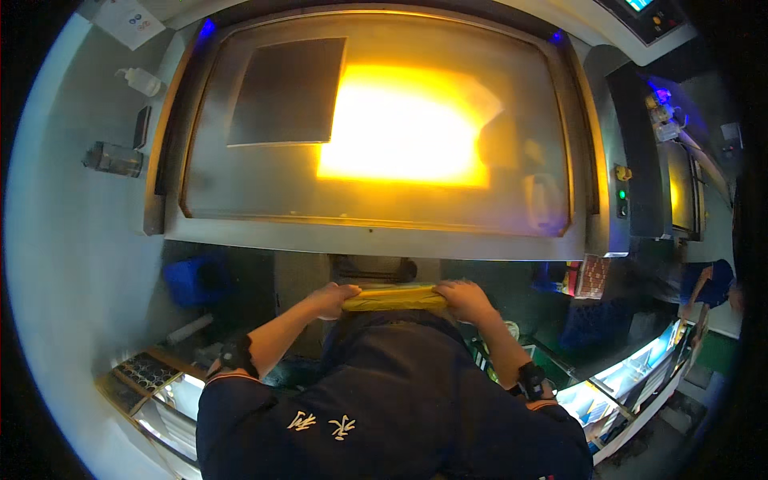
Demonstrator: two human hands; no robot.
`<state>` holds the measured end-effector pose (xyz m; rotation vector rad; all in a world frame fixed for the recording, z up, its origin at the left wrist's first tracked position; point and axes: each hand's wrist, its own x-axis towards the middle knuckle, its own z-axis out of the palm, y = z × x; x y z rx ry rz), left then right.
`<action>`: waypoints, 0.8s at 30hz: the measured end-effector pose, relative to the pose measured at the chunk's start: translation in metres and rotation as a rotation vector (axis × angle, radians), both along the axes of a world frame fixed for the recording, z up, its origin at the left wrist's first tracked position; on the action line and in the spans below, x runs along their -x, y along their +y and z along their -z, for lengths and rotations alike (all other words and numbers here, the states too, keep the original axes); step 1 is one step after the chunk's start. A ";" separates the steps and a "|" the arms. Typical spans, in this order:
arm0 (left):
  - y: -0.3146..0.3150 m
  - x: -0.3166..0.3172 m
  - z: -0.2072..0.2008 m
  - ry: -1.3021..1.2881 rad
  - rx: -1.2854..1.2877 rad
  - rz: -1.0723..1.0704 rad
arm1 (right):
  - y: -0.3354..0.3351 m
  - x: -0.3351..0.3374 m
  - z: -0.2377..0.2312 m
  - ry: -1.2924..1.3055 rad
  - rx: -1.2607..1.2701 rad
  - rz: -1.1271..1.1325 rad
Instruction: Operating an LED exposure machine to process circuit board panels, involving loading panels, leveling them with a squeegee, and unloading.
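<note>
Close in front of my body, a long yellow bundle is stretched level between my two hands. It looks like a folded or rolled cloth or film; I cannot tell which. My left hand grips its left end, with the fingers closed around it. At the other end my right hand is closed on it too. Beyond the hands lies the wide framed bed of a machine, apart from the bundle. A dark rectangular panel rests on the bed's left half, beside a bright yellow glow.
Left of the bed are a small white bottle, a clear container and a dark flat object. A green-lit switch box sits at the frame's right. A blue bin stands below left. Another person is at far right.
</note>
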<state>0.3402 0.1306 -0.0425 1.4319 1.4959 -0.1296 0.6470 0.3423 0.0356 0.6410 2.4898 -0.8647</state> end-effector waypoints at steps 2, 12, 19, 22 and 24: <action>0.006 -0.031 0.014 0.099 -0.245 -0.051 | -0.017 -0.045 0.032 0.142 -0.204 0.032; 0.051 -0.005 0.194 0.561 -0.005 -0.171 | -0.039 -0.188 0.043 -0.081 0.218 0.472; 0.050 -0.019 0.163 0.531 -0.470 -0.858 | 0.062 -0.243 0.025 0.045 -0.207 0.847; 0.023 -0.040 0.133 0.394 -0.685 -1.037 | 0.160 -0.236 -0.011 0.200 -0.664 0.845; -0.008 -0.051 0.117 0.429 -0.687 -1.093 | 0.246 -0.254 -0.010 0.292 -0.804 0.730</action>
